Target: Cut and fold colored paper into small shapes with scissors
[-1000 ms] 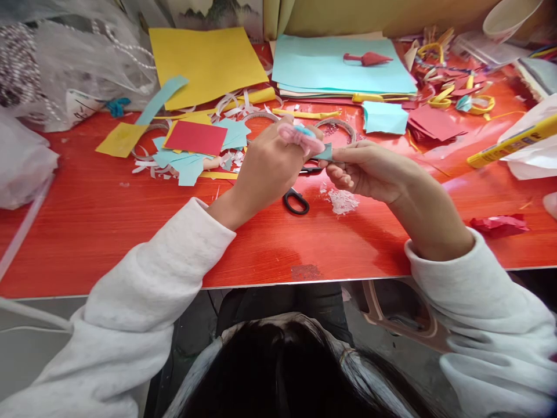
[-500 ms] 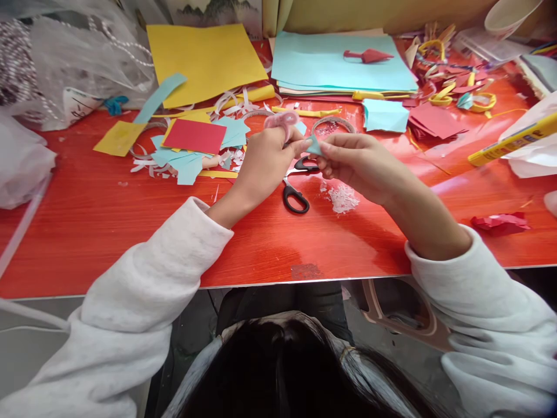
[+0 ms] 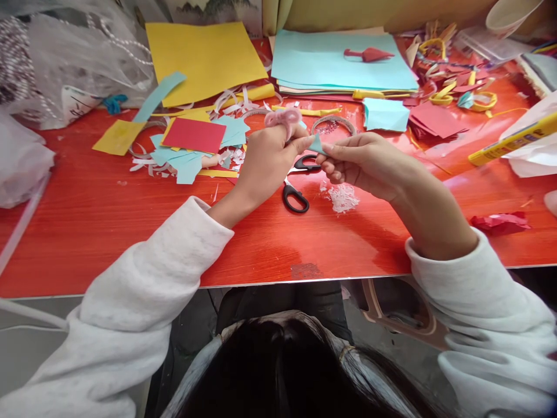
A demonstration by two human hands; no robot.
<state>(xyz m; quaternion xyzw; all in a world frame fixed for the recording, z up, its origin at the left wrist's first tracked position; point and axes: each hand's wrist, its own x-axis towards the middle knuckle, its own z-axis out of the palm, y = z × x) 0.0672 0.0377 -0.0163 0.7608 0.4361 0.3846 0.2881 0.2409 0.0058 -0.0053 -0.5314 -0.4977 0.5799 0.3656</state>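
Observation:
Between my two hands is a small piece of folded light-blue paper, held above the red table. My left hand pinches its left side between thumb and fingers; a pink bow ring sits on one of that hand's fingers. From the right, my right hand grips the paper with thumb and forefinger, the other fingers curled beneath. Black-handled scissors lie on the table just under the hands, their blades partly hidden by the left one. White paper shreds are heaped below my right hand.
Yellow paper and a light-blue paper stack lie at the back. Paper scraps spread to the left, red paper squares to the right. A tape roll stands beyond my hands; a yellow glue pen is far right.
The blue paper has turned slightly and shows a pointed upper corner. My right hand has rotated a little, with its wrist shifted right. The left hand has barely moved.

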